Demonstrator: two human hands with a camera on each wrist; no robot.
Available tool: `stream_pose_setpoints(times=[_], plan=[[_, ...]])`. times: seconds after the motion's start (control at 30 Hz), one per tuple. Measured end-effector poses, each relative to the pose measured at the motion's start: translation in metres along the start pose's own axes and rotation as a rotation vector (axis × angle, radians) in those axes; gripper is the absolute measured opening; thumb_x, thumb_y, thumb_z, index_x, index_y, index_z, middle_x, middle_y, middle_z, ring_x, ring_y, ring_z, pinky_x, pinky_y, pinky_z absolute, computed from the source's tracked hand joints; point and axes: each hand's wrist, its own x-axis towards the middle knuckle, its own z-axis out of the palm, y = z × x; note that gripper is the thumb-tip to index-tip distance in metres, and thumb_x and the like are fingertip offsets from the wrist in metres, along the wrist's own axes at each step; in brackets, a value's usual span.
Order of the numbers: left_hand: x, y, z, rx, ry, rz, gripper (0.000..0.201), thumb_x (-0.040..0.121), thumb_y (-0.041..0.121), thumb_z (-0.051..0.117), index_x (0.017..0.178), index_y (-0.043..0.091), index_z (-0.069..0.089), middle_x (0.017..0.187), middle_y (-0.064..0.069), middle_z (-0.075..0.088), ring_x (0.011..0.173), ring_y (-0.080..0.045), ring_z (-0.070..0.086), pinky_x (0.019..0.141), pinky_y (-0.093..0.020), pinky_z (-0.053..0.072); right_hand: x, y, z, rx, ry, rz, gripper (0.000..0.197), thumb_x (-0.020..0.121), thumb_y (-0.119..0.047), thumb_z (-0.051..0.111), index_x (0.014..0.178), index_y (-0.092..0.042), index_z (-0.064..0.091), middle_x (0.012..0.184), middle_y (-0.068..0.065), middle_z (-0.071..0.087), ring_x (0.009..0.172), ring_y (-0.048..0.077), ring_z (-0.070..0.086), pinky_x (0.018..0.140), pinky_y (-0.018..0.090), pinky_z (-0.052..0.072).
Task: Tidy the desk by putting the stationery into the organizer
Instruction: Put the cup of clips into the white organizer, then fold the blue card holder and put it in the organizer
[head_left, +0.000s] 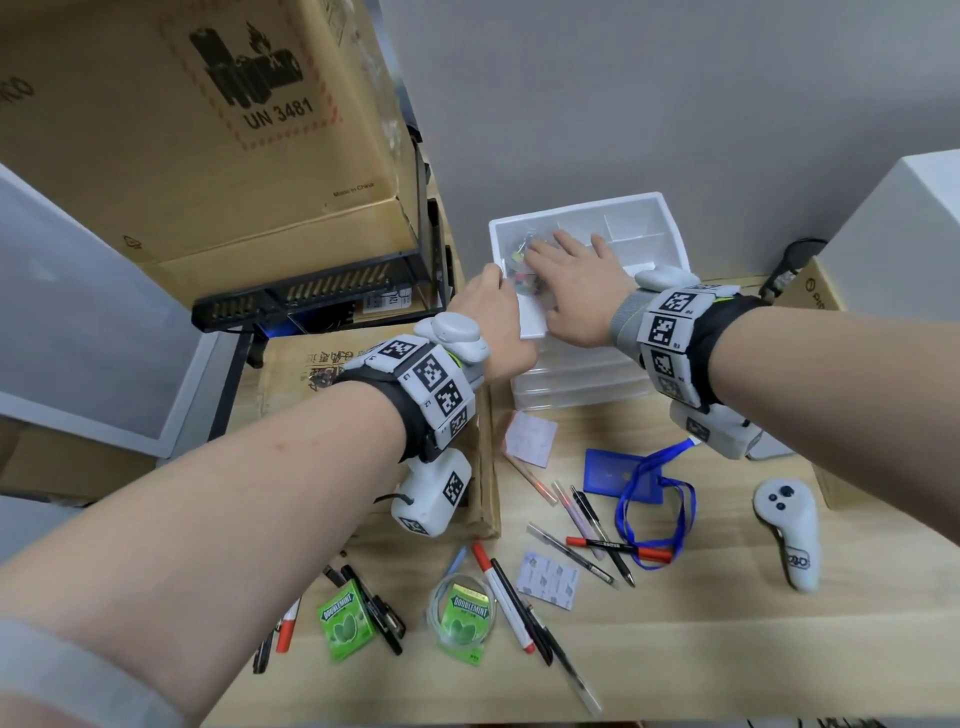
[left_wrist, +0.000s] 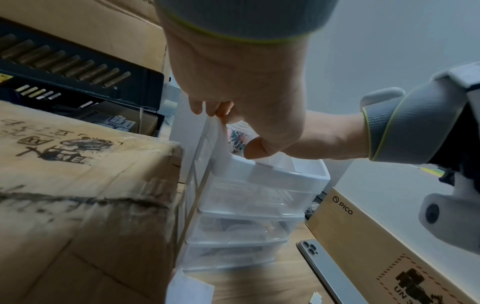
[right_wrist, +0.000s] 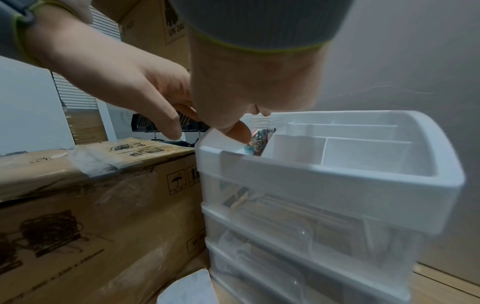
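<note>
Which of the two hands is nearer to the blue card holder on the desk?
The right. The right hand reaches over the organizer, almost straight beyond the blue card holder. The left hand is at the organizer's left edge, farther to the side.

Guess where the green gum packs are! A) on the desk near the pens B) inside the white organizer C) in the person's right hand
A: both gum packs lie on the desk among the pens, while the organizer sits farther back.
</note>
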Motion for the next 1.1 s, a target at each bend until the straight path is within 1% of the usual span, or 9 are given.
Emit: stream_pose_setpoints(times=[0.17, 0.37, 0.47, 0.57, 0.63, 0.7, 0.8, 0.93, 1.1], plan=[[-0.003, 0.000, 0.019, -0.017, 0.031, -0.087, 0.066, 0.069, 0.035, 0.069, 0.125, 0.009, 0.047, 0.121, -0.007, 0.046, 0.105, -0.024, 0.051, 0.083, -0.034, 0.047, -0.023, 0.013, -0.002, 0.115, 0.198, -0.003, 0.065, 0.072, -0.015, 0.052, 0.136, -0.008, 0.050, 0.140, 0.011, 0.050, 0.133, 0.035, 0.043, 0.112, 0.049, 0.033], [-0.027, 0.026, 0.031, 0.044, 0.130, -0.044, 0.059, 0.065, 0.037, 0.069, 0.114, 0.008, 0.051, 0.128, -0.012, 0.046, 0.117, -0.028, 0.044, 0.092, -0.037, 0.043, -0.071, 0.027, 0.015, 0.206, 0.265, -0.026, 0.038, 0.079, -0.011, 0.053, 0.117, -0.008, 0.059, 0.116, 0.013, 0.057, 0.103, 0.035, 0.055, 0.086, 0.045, 0.047], [-0.045, 0.042, 0.039, -0.080, 0.101, 0.130, 0.057, 0.073, 0.027, 0.064, 0.123, 0.004, 0.050, 0.145, -0.019, 0.037, 0.133, -0.035, 0.036, 0.107, -0.044, 0.039, -0.096, 0.032, 0.029, 0.299, 0.183, 0.024, 0.028, 0.083, -0.013, 0.052, 0.110, -0.011, 0.059, 0.110, 0.009, 0.058, 0.090, 0.031, 0.058, 0.077, 0.042, 0.050], [-0.063, 0.061, 0.058, -0.182, 0.010, 0.305, 0.054, 0.075, 0.022, 0.058, 0.127, 0.005, 0.052, 0.136, -0.016, 0.044, 0.124, -0.032, 0.043, 0.101, -0.046, 0.044, -0.123, 0.035, 0.052, 0.337, 0.060, 0.082, 0.013, 0.082, -0.013, 0.052, 0.093, -0.017, 0.056, 0.090, 0.003, 0.061, 0.083, 0.030, 0.059, 0.069, 0.036, 0.046], [-0.074, 0.070, 0.072, -0.216, -0.072, 0.335, 0.049, 0.075, 0.020, 0.057, 0.123, 0.007, 0.054, 0.129, -0.012, 0.047, 0.116, -0.029, 0.046, 0.093, -0.044, 0.046, -0.140, 0.036, 0.072, 0.346, -0.190, 0.147, 0.011, 0.084, -0.010, 0.050, 0.089, -0.019, 0.055, 0.082, -0.002, 0.058, 0.079, 0.027, 0.057, 0.066, 0.032, 0.042], [-0.084, 0.070, 0.087, -0.248, -0.132, 0.308, 0.048, 0.076, 0.020, 0.055, 0.123, 0.009, 0.054, 0.125, -0.009, 0.047, 0.110, -0.027, 0.048, 0.087, -0.043, 0.048, -0.152, 0.034, 0.093, 0.304, -0.482, 0.203, 0.018, 0.085, -0.011, 0.050, 0.096, -0.022, 0.060, 0.092, -0.001, 0.064, 0.080, 0.023, 0.059, 0.071, 0.032, 0.049], [-0.100, 0.066, 0.105, -0.287, -0.168, 0.259, 0.046, 0.080, 0.018, 0.056, 0.125, 0.008, 0.056, 0.125, -0.009, 0.049, 0.107, -0.026, 0.050, 0.086, -0.036, 0.047, -0.167, 0.024, 0.125, 0.273, -0.696, 0.217, 0.020, 0.091, -0.017, 0.049, 0.104, -0.019, 0.063, 0.100, 0.000, 0.066, 0.082, 0.020, 0.058, 0.071, 0.028, 0.046], [-0.117, 0.056, 0.121, -0.286, -0.214, 0.236, 0.042, 0.083, 0.015, 0.057, 0.125, 0.009, 0.055, 0.124, -0.007, 0.049, 0.102, -0.022, 0.048, 0.082, -0.032, 0.044, -0.181, 0.005, 0.170, 0.265, -0.799, 0.225, 0.029, 0.098, -0.028, 0.043, 0.113, -0.021, 0.067, 0.113, -0.001, 0.065, 0.104, 0.023, 0.060, 0.082, 0.028, 0.043], [-0.125, 0.051, 0.124, -0.301, -0.250, 0.187, 0.043, 0.086, 0.017, 0.053, 0.129, 0.011, 0.052, 0.125, -0.005, 0.049, 0.102, -0.022, 0.055, 0.083, -0.036, 0.050, -0.182, -0.001, 0.184, 0.344, -0.789, 0.310, 0.032, 0.092, -0.015, 0.045, 0.108, -0.007, 0.071, 0.111, 0.009, 0.070, 0.099, 0.028, 0.063, 0.086, 0.036, 0.051]])
